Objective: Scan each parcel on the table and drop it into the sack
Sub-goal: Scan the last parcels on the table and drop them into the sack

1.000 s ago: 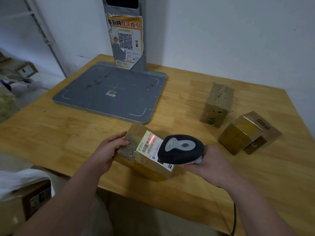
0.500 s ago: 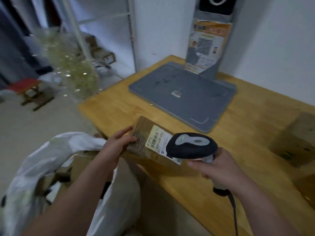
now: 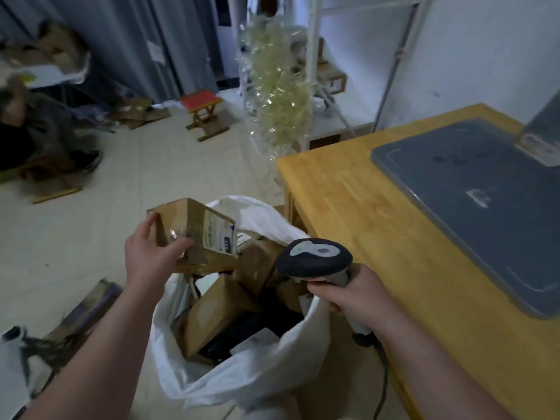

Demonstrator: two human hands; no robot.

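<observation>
Wooden bench [image 3: 363, 207] at right, cut by frame edge. Label on parcel [image 3: 194, 228] blurred, we cannot read. Our left hand [image 3: 151, 256] grasps parcel, now above open white sack [image 3: 242, 383], before over bench edge. Right hand [image 3: 354, 292] grips scanner [image 3: 315, 259].

The brown cardboard parcel [image 3: 194, 228], taped and bearing a white label on its upper face, hangs tilted above the left rim of the open white sack [image 3: 260, 372], gripped by the left hand [image 3: 151, 257]. The sack stands on the floor just beside the counter [image 3: 378, 237], holding several brown boxes [image 3: 216, 312]. The right hand [image 3: 356, 294] grips the black-and-grey scanner [image 3: 313, 260] over the sack's right rim.
</observation>
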